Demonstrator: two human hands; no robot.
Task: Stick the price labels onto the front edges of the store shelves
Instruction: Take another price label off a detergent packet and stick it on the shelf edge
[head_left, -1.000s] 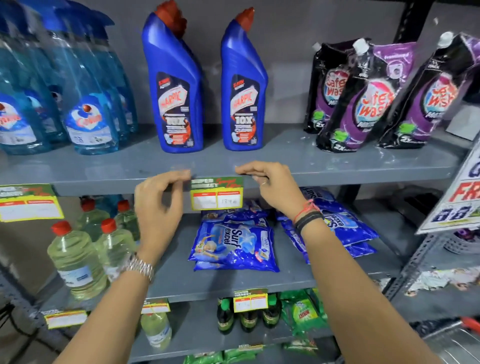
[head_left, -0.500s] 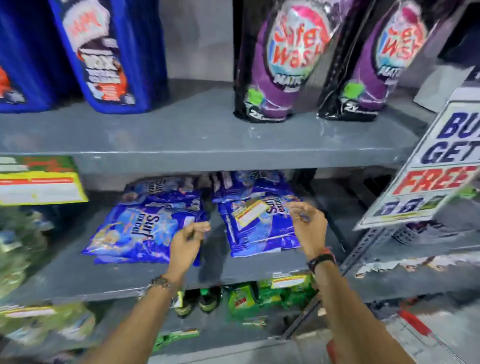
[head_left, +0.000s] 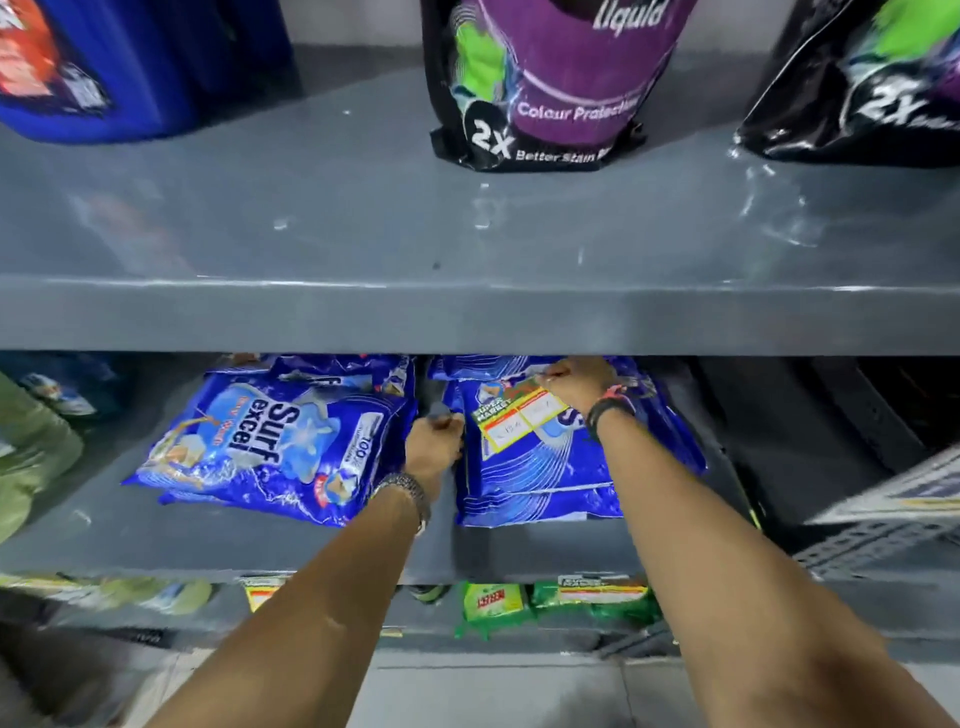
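Observation:
A price label (head_left: 519, 418), yellow and green with red-edged white boxes, lies tilted on top of the right blue detergent packet (head_left: 540, 483) on the middle shelf. My right hand (head_left: 571, 387) reaches under the upper shelf and pinches the label's far right corner. My left hand (head_left: 435, 444) is curled shut in the gap between the two packets, beside the label's left end, and nothing shows in it. The upper shelf's grey front edge (head_left: 467, 322) is bare here. Two labels (head_left: 602, 590) (head_left: 262, 590) sit on the middle shelf's front edge.
A Surf Excel packet (head_left: 270, 441) lies left of my left hand. Purple-black detergent pouches (head_left: 540, 83) (head_left: 857, 88) and a blue bottle (head_left: 104, 67) stand on the upper shelf. Green packets (head_left: 493, 603) lie below. A promo sign (head_left: 904, 493) hangs at the right.
Both hands left the label stuck on the upper shelf edge and dropped to the packets below. My right hand has closed on a loose label. The view moved right and closer.

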